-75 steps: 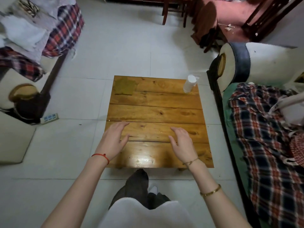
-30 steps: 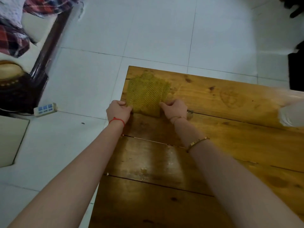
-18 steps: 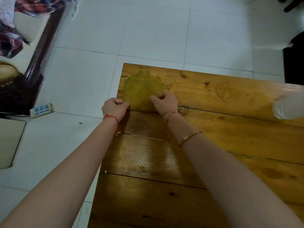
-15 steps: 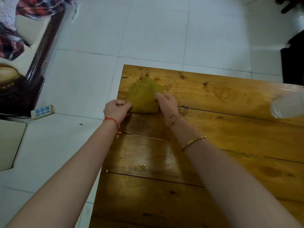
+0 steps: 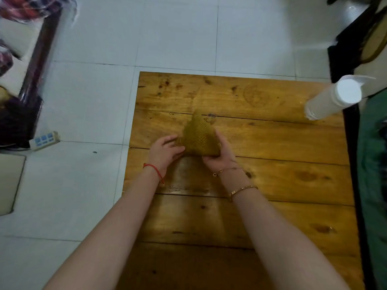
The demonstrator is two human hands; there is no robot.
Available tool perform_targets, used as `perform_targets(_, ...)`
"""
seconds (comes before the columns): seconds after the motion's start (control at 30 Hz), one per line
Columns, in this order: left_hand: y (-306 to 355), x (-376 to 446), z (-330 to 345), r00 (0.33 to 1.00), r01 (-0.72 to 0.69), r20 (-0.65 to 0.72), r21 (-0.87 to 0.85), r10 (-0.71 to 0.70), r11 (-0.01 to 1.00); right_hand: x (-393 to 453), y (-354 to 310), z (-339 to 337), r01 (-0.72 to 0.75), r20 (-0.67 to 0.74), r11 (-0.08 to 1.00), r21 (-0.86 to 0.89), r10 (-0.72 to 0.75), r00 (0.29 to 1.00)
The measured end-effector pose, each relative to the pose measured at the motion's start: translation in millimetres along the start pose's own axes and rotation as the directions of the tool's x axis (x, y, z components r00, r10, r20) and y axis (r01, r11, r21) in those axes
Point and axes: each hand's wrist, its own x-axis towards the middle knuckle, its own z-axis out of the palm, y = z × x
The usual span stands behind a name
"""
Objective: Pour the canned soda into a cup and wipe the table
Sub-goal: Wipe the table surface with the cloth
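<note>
A yellow-green mesh cloth (image 5: 200, 137) is bunched into a peaked fold near the middle of the wooden table (image 5: 282, 143). My right hand (image 5: 219, 153) grips its right and lower edge. My left hand (image 5: 165, 152) touches the cloth's left edge with fingers spread. A white stack of cups (image 5: 333, 99) stands at the table's far right corner. No soda can is in view.
White tiled floor lies to the left and beyond the table. A power strip (image 5: 44, 140) lies on the floor at the left, next to dark furniture (image 5: 31, 80). A green-covered sofa (image 5: 372, 164) runs along the table's right side.
The cloth has come from the table's far left corner toward the middle, gathered up from flat into a peaked fold. Both hands moved with it.
</note>
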Motion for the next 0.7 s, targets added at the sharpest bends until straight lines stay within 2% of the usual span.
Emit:
perform_targets(0.1, -14.5, -19.4, 12.5, 0.998, -0.036, 0.06, 0.037, 0.033, 0.999, -20.7, -11.6, -24.9, -0.024, 0.006, 0.999, -0.027, 0.024, 1.0)
perform_targets(0.17, -29.1, -29.2, 19.3, 0.991, -0.13, 0.024, 0.19, 0.128, 0.973, -35.2, -22.0, -43.9, 0.016, 0.014, 0.998, -0.067, -0.015, 1.0)
perform_targets(0.2, -37.8, -33.1, 21.5, 0.975, -0.206, -0.007, 0.344, 0.222, 0.916, -42.8, -28.6, -54.4, 0.06, 0.015, 0.994, -0.088, -0.059, 0.998)
perform_targets(0.27, -56.1, -44.8, 23.4, 0.908, -0.331, 0.024, 0.653, 0.418, 0.681, -57.9, -43.6, -79.5, 0.19, 0.029, 0.971, -0.147, -0.188, 0.982)
perform_targets(0.33, -75.4, -57.9, 24.0, 0.837, -0.422, 0.144, 0.783, 0.528, 0.456, -72.6, -57.7, -106.7, 0.345, 0.035, 0.91, -0.228, -0.347, 0.937)
perform_targets(0.4, -95.8, -70.7, 24.5, 0.802, -0.467, 0.241, 0.824, 0.546, 0.322, -88.1, -68.7, -136.8, 0.464, -0.002, 0.815, -0.347, -0.495, 0.869)
perform_targets(0.47, -117.7, -80.6, 23.7, 0.787, -0.455, 0.297, 0.872, 0.541, 0.183, -101.6, -78.5, -169.9, 0.551, -0.017, 0.664, -0.506, -0.646, 0.763)
perform_targets(0.57, -148.2, -96.9, 24.8, 0.799, -0.407, 0.317, 0.911, 0.51, 0.072, -118.8, -81.0, -214.8, 0.545, 0.18, 0.203, -0.813, -0.803, 0.568)
perform_targets(0.63, -166.3, -110.2, 27.1, 0.802, -0.401, 0.327, 0.915, 0.499, 0.044, -129.5, -74.4, -238.3, 0.482, 0.283, -0.019, -0.876, -0.83, 0.482)
perform_targets(0.7, -184.3, -121.7, 28.5, 0.813, -0.384, 0.33, 0.923, 0.48, 0.016, -139.0, -61.6, -256.7, 0.417, 0.343, -0.155, -0.896, -0.837, 0.427)
